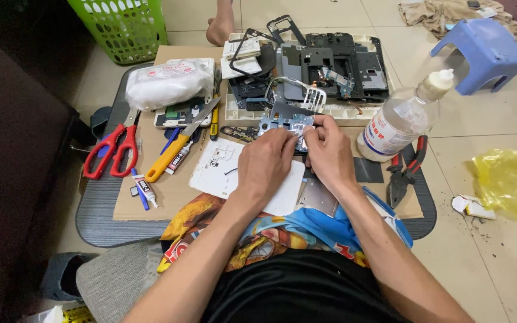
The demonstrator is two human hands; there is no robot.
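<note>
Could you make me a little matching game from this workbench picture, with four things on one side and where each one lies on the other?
Things:
1. red-handled scissors
2. clear plastic squeeze bottle with a white cap
3. small blue circuit board
4. blue plastic stool

Places:
A. on the tiled floor, far right
B. held between the left hand and right hand
C. left edge of the cardboard sheet
D. upright, right of the hands, by the black-and-red pliers

Pairs: 1-C, 2-D, 3-B, 4-A
</note>
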